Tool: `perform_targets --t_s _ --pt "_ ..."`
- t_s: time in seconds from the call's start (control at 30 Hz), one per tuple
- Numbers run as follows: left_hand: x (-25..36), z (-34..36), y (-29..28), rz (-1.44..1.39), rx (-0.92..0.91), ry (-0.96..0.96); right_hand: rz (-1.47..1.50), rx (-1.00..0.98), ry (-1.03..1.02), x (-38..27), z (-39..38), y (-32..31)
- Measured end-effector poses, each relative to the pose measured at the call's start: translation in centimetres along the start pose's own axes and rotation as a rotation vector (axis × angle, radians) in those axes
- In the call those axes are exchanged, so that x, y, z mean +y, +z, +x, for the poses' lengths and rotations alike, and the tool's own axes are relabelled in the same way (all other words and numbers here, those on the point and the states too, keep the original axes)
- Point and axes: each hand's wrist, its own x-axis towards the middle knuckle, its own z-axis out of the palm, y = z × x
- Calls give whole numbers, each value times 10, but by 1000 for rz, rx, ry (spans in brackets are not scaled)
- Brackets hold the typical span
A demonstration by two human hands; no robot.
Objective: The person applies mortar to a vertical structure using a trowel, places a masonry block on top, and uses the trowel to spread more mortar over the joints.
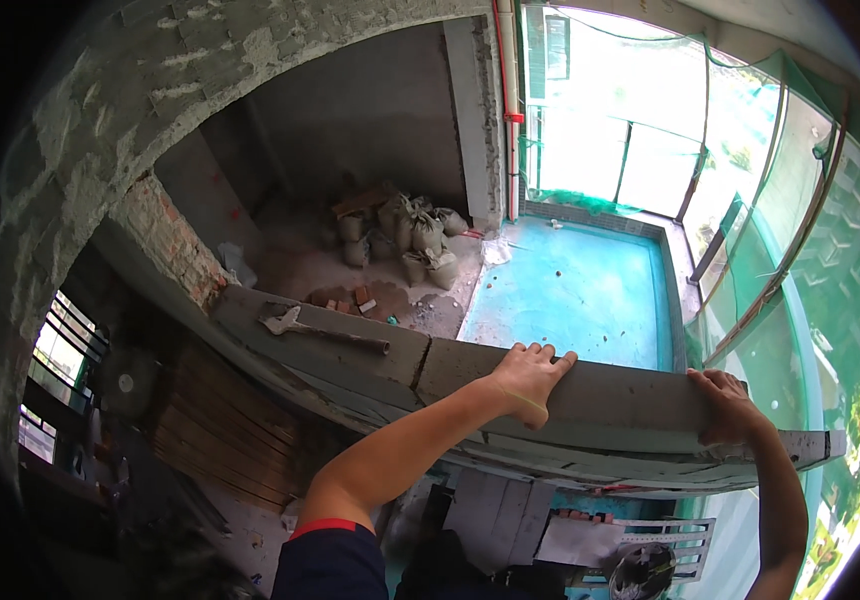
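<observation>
A long grey concrete block (620, 395) lies on top of a partly built block wall, at the right end of the top course. My left hand (530, 378) grips the block's near left part, fingers curled over its top edge. My right hand (728, 405) holds the block's right end, fingers over the top. To the left, on the neighbouring grey block (350, 355), lies a hammer-like tool (320, 328) with a pale head and dark handle. My forearms come up from the lower edge.
Beyond the wall are a floor with piled sacks (405, 235), loose red bricks (350, 297) and a turquoise-coated floor (575, 290). A red brick wall (165, 240) stands left. Green netting (800, 220) covers the right side. A pale step frame (675, 540) stands below.
</observation>
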Motion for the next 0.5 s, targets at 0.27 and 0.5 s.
perform_targets --t_s 0.27,0.5 --pt "0 13 7 -69 115 12 25 126 -154 31 -2 12" --pt "-8 4 2 -110 91 33 -37 75 -139 23 3 15"
